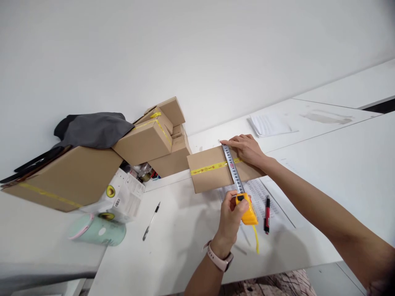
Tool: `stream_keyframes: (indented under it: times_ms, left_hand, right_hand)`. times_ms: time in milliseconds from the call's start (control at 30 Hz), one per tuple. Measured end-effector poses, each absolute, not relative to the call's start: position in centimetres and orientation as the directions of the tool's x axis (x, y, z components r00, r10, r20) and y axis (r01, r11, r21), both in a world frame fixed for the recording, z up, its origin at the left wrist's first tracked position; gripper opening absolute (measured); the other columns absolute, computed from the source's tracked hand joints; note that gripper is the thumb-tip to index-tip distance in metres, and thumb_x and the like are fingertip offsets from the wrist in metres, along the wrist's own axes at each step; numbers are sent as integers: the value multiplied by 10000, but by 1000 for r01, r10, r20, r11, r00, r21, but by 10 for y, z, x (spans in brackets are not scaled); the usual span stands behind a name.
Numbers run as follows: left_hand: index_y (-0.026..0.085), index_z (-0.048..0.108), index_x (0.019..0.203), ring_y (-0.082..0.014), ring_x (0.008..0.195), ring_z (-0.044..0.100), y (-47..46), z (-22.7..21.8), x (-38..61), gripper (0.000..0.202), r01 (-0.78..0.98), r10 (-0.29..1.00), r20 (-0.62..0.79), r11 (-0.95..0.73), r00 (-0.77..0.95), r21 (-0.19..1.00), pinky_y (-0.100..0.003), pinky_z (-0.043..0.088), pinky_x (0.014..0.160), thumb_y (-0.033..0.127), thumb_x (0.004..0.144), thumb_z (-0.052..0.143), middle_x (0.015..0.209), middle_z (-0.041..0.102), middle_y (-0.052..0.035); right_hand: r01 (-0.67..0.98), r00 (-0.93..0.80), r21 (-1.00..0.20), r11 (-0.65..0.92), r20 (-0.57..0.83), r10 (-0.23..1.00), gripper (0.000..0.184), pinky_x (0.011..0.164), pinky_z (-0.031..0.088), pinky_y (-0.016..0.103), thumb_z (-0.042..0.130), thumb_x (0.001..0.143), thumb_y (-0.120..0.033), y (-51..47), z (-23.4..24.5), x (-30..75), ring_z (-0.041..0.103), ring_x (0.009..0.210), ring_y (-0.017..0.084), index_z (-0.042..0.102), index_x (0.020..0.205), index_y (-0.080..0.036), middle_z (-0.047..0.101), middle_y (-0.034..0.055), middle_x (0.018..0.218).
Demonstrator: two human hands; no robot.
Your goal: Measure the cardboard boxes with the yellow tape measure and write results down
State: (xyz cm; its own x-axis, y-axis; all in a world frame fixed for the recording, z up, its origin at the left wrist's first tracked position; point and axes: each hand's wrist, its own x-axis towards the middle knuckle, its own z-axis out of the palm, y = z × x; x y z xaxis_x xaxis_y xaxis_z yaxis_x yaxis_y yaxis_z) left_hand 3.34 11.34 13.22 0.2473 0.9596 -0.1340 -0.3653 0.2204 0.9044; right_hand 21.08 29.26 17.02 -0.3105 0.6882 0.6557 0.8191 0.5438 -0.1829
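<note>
A small cardboard box (210, 181) with yellow printed tape lies over a printed sheet (262, 195) on the white table. Across the box's top runs the silver blade of a tape measure (250, 216), from the far edge to the near one. Wrapped round its yellow case is my left hand (230, 218), just in front of the box, with a pink-strapped watch (217, 259) on the wrist. My right hand (248, 150) rests on the box's far right part. Its index finger holds the blade's end at the far edge; the thumb is hidden.
A red and black marker (267, 213) lies right of the tape measure, and a pen (151, 222) to the left. Stacked cardboard boxes (145, 142), a dark cloth (95, 129), an avocado-print carton (131, 197) and a mint-green container (114, 233) stand left. Papers (267, 124) lie near the wall.
</note>
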Motion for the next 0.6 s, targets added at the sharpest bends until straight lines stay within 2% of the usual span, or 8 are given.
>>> stream_keyframes:
  times_ms: [300,600]
  left_hand:
    - [203,597,1059,-190,849,628,103,115,45,509,-296,963,-172,229,207,928,-315,493,799,467,704,849,943,687,-49]
    - [205,590,1106,-182,868,579,105,107,59,490,-220,977,-113,153,183,963,-307,479,813,471,761,817,992,659,-55]
  right_hand:
    - [832,-317,-174,527,631,708,563,846,327,417,393,931,-71,292,171,211,568,963,254,707,1323,-326,738,74,1134]
    - [825,-301,-214,523,618,727,539,832,332,440,358,972,-124,288,173,211,552,971,277,689,1365,-285,742,99,1161]
